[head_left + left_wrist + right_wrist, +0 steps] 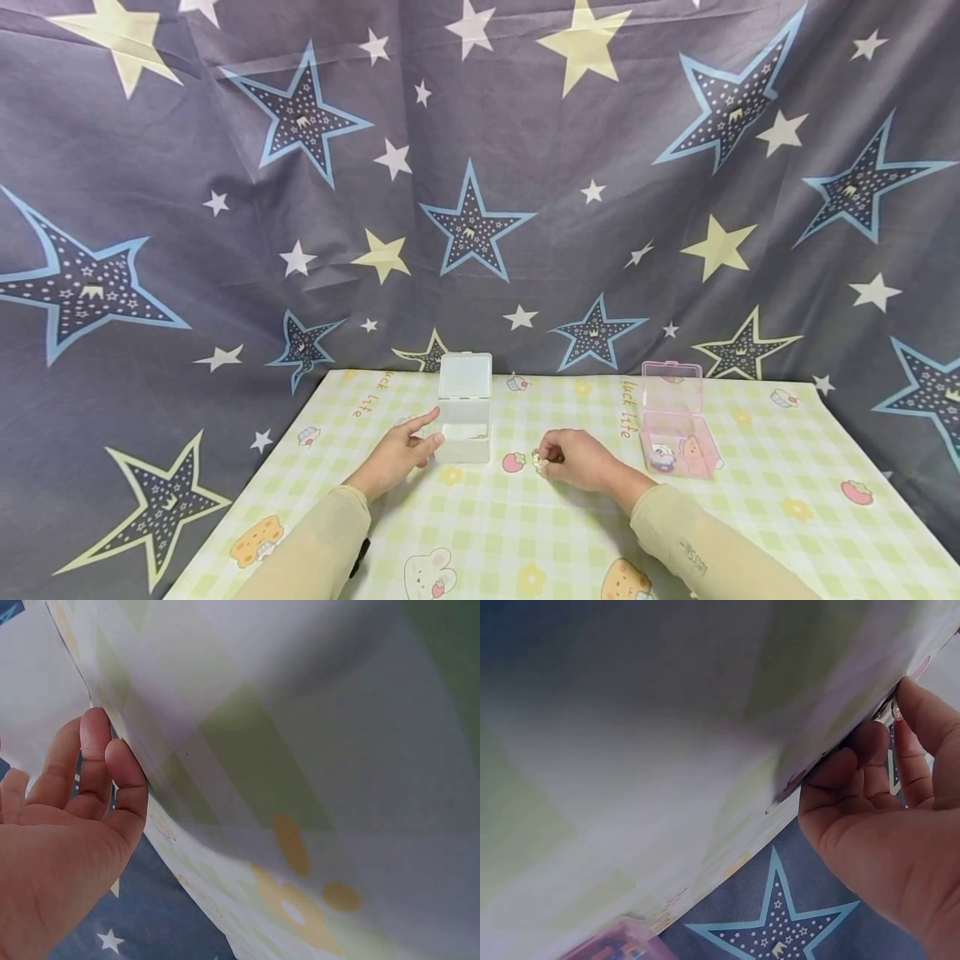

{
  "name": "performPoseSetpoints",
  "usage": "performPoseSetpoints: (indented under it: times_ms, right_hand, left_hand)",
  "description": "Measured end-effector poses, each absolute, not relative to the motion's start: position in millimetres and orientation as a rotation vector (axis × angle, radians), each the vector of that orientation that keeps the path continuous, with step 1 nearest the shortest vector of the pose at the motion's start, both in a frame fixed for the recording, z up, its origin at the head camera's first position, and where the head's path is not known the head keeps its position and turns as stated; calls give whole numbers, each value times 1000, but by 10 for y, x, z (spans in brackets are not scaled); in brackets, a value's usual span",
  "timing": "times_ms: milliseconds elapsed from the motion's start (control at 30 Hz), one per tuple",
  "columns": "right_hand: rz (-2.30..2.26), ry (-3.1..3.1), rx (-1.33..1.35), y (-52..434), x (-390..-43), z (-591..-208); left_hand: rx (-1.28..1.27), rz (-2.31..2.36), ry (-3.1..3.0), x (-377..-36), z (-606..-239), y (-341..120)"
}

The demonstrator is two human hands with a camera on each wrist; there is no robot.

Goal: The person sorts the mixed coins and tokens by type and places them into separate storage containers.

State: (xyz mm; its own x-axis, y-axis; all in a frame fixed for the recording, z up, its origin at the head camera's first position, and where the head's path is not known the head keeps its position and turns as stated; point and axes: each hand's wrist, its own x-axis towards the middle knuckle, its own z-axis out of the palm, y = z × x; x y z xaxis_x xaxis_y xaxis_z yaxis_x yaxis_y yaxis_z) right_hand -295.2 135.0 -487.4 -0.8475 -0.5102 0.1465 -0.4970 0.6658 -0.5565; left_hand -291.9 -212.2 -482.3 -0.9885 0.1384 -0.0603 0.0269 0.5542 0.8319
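The right hand pinches a small, pale, glittery trinket between thumb and curled fingertips, low over the table with its green-checked cartoon cloth, just right of the open, clear, square plastic box. The left hand rests beside that box with fingers loosely extended, touching its left wall and gripping nothing. The trinket is tiny and held only at the fingertips (what it is cannot be told), so it could slip and bounce away on the cloth. The light box could slide or tip if nudged. An open pink plastic box sits well apart to the right.
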Motion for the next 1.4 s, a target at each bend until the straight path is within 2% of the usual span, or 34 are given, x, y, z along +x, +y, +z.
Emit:
performPoseSetpoints:
  times_ms: [600, 1400]
  right_hand:
    - [-1282, 2592, -632, 1561, -3062, -4896]
    - [-1272, 2569, -520, 1555, -3056, -4891]
  left_hand:
    - [133, 1443, 2649, -2923, -4841, -2121]
    - [129, 1469, 2646, -2918, -4864, -2120]
